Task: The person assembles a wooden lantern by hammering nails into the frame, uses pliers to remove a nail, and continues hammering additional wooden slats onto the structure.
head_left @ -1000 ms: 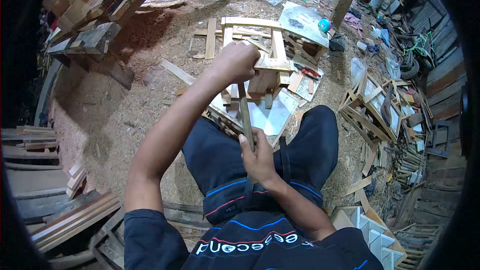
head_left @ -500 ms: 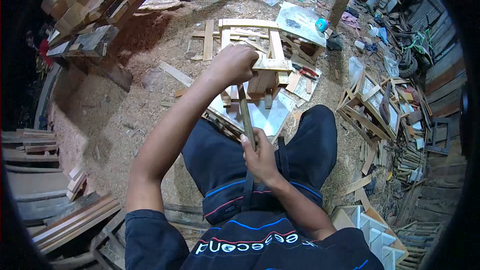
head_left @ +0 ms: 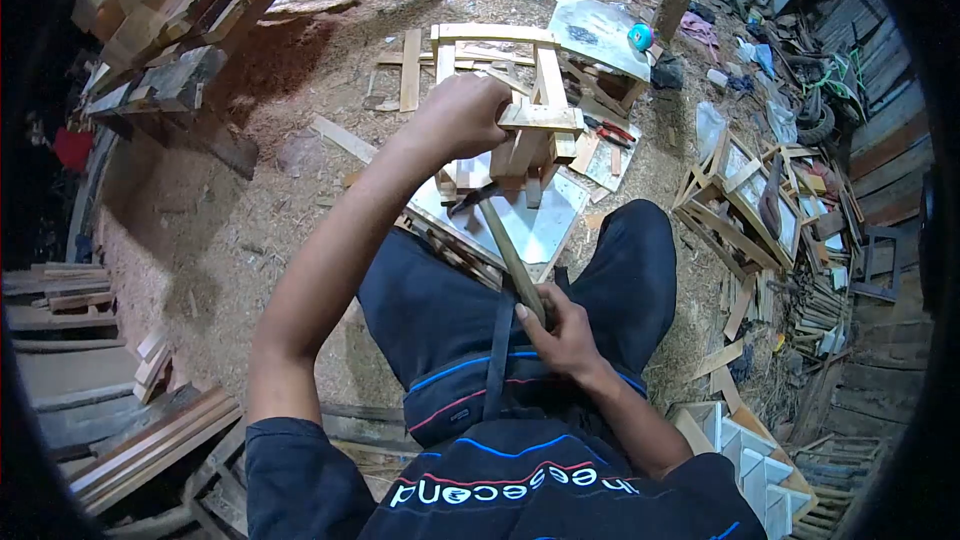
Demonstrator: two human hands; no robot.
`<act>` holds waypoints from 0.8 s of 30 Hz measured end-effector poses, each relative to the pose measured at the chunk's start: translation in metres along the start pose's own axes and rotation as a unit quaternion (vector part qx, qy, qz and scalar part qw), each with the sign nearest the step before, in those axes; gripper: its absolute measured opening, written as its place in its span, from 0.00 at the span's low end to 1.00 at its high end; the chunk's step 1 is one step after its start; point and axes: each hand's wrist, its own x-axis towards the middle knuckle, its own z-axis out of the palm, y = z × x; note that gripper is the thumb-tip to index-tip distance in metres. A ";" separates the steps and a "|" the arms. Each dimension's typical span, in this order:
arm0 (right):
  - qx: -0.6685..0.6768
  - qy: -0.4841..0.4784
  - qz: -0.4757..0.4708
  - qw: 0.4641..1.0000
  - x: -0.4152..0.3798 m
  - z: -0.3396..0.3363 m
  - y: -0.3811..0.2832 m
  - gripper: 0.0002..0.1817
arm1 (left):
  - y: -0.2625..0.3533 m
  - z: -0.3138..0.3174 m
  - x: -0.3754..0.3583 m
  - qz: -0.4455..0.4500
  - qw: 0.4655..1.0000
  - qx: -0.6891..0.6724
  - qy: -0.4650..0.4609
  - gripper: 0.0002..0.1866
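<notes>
A small wooden frame (head_left: 540, 118) of pale slats stands on a light board (head_left: 548, 225) in front of my knees. My left hand (head_left: 468, 112) is closed on the near left part of this frame, at its top rail. In my right hand (head_left: 562, 330) is the wooden handle of a hammer (head_left: 512, 258), held low over my lap. The hammer's dark head lies just below the frame's lower left leg, over the board. What my left fingers wrap round is partly hidden by the hand itself.
Red-handled pliers (head_left: 612, 133) lie right of the frame. Beyond is a box with a white top (head_left: 600, 35) bearing a turquoise round object (head_left: 640, 36). Another wooden frame (head_left: 735, 202) stands at the right, stacked timber (head_left: 150, 445) at the lower left. A post rises at the back.
My right hand has moved down and to the right with the hammer, whose head now shows below the frame. My left hand stays on the frame, and the view has shifted slightly.
</notes>
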 end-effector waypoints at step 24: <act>0.058 0.044 -0.052 0.996 -0.015 -0.039 0.031 0.09 | -0.003 -0.001 0.013 -0.043 0.990 -0.081 -0.108 0.17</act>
